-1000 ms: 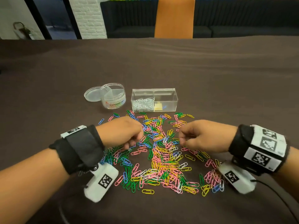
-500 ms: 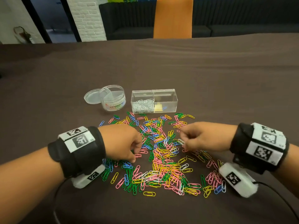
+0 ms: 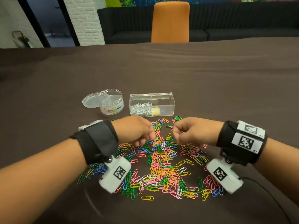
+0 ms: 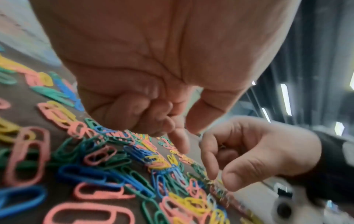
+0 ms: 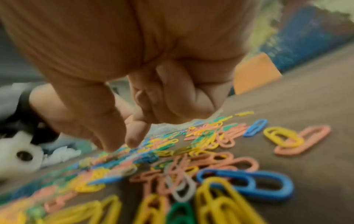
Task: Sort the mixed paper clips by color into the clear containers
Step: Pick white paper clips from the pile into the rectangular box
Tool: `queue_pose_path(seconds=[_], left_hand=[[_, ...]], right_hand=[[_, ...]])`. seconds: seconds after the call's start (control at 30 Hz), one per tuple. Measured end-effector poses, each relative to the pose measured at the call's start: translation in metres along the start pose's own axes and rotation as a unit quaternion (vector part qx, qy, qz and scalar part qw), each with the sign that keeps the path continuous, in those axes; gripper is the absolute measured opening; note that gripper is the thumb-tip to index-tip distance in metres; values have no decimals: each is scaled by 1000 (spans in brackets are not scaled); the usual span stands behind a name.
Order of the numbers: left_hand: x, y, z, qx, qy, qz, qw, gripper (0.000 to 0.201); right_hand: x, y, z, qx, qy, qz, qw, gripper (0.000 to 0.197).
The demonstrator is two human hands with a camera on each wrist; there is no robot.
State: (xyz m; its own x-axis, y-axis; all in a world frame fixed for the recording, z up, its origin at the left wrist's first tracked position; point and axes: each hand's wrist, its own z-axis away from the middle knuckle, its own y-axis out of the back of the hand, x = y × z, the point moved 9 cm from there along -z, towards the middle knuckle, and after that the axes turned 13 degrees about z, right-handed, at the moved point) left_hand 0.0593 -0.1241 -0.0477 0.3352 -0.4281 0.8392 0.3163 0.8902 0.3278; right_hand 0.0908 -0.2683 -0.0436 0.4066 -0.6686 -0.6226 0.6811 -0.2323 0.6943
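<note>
Overhead only: containers (image 3: 151,104) behind hands (image 3: 161,133).

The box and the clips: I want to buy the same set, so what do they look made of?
Box: clear rigid plastic, probably acrylic; glossy see-through walls with a divider. Loose clips: apparently wire with matte coloured plastic coating, though the wire itself doesn't show. White clips inside the box: white or silvery, too small to tell.

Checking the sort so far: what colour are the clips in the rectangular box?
White clips, clearest in the head view.
</note>
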Motion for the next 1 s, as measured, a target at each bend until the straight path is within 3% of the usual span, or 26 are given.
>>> queue_pose_path(seconds=[0.03, 0.1, 0.17, 0.23, 0.3, 0.43, 0.6, 0.83, 1.0], left_hand=[[6, -4, -4, 11, 1, -82, 997, 22], [19, -17, -12, 6, -20, -265, 964, 24], [25, -30, -19, 2, -38, -366, 930, 40], [29, -33, -26, 28, -48, -410, 910, 43], [29, -31, -31, 49, -57, -404, 912, 34], [20, -24, -35, 25, -55, -334, 941, 33], [17, -4, -28, 50, -65, -251, 965, 10], [27, -8, -24, 78, -82, -351, 929, 15], [30, -14, -27, 66, -86, -375, 920, 18]], right_hand=[[-5, 0, -1, 14, 7, 104, 994, 6], [-13, -7, -3, 20, 16, 264, 964, 5], [-16, -15, -5, 14, 11, 342, 939, 11], [-15, -16, -7, 14, 0, 370, 929, 12], [-14, -15, -7, 19, 2, 372, 928, 10], [-11, -12, -3, 19, 15, 335, 942, 6], [-7, -4, -4, 37, 3, 315, 948, 13], [-19, -15, -14, 21, -4, 379, 925, 18], [-18, -11, -14, 32, -10, 353, 935, 17]])
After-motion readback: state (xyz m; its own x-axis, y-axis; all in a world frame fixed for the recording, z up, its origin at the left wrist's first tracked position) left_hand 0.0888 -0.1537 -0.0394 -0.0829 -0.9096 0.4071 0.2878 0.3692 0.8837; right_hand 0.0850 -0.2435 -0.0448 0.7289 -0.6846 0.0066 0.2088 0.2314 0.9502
